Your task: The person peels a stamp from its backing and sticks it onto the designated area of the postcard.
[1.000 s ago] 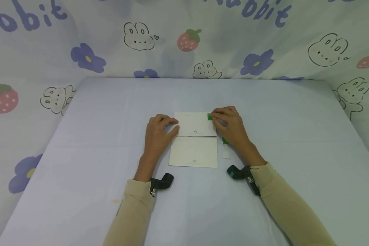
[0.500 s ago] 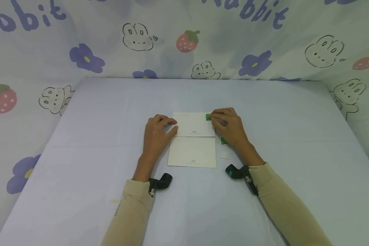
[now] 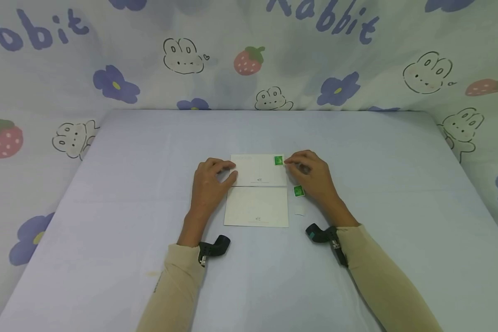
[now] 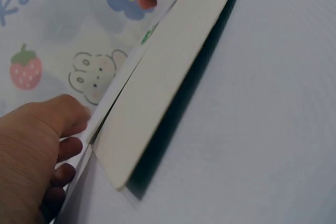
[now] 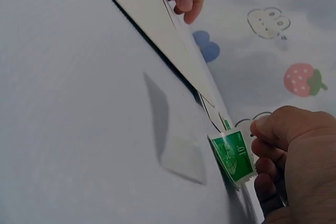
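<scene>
Two off-white cards lie edge to edge: the upper card [image 3: 255, 170] and the lower card [image 3: 255, 206]. A green stamp [image 3: 278, 160] sits on the upper card's top right corner. My left hand [image 3: 209, 184] touches the left edge of the upper card, thumb and forefinger apart. At the right edge is my right hand [image 3: 313, 177], its thumb and bent forefinger close beside the stamp with nothing held. A second green stamp [image 3: 299, 191] rests on the table right of the cards; in the right wrist view this loose stamp [image 5: 233, 156] curls up, showing a "10".
A small pale strip [image 3: 299, 210] lies below the loose stamp, one end lifted and casting a shadow. The white tabletop [image 3: 108, 184] surrounds the cards. Behind it hangs a printed cloth [image 3: 216, 83] with rabbits, strawberries and flowers.
My right hand has let go of the stamp on the upper card and drawn slightly right, so that whole stamp now shows. The left hand stays at the card's edge. The head view shifts slightly.
</scene>
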### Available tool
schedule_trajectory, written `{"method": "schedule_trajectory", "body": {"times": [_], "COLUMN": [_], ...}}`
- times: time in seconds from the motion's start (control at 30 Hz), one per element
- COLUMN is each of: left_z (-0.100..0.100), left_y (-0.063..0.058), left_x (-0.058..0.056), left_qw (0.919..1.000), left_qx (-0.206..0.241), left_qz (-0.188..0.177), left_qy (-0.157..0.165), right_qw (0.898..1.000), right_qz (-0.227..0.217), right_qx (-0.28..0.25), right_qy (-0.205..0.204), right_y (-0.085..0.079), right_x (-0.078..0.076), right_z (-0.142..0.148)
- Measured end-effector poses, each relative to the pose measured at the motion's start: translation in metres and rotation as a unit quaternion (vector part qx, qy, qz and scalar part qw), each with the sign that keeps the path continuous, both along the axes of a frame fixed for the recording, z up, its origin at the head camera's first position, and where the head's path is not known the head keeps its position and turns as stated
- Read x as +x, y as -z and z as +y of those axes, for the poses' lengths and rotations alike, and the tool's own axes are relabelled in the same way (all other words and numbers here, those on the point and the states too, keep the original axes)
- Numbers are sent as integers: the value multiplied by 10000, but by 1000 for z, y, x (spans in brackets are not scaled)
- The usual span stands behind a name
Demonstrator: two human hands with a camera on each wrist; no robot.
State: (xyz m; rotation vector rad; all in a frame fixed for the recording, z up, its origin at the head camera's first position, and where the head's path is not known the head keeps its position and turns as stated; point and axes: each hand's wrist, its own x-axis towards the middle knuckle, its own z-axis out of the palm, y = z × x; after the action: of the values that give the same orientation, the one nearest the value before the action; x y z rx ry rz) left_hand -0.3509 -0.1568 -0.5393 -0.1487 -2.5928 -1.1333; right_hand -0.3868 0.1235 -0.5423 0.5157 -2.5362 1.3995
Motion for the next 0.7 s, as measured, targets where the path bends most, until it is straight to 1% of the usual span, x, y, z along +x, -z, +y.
{"method": "schedule_trajectory", "body": {"times": [0.3,0.47,0.7], "left_z": [-2,-1,-2], "left_y": [-2,-2,-3], "left_x": [4,9,13], "left_qw": [9996,9987,9977], "left_qx": [242,478,658], "left_qz": [-115,-188,-141], "left_qy": [-2,21,11], "right_qw": [9993,9988,9984], "right_qz": [-338,-435,-504], "right_qx": [65,64,11], "right_qy": [-166,-198,-239], "right_y": [-2,-2,-3], "right_x": [9,14,20], "right_z": [10,16,21]}}
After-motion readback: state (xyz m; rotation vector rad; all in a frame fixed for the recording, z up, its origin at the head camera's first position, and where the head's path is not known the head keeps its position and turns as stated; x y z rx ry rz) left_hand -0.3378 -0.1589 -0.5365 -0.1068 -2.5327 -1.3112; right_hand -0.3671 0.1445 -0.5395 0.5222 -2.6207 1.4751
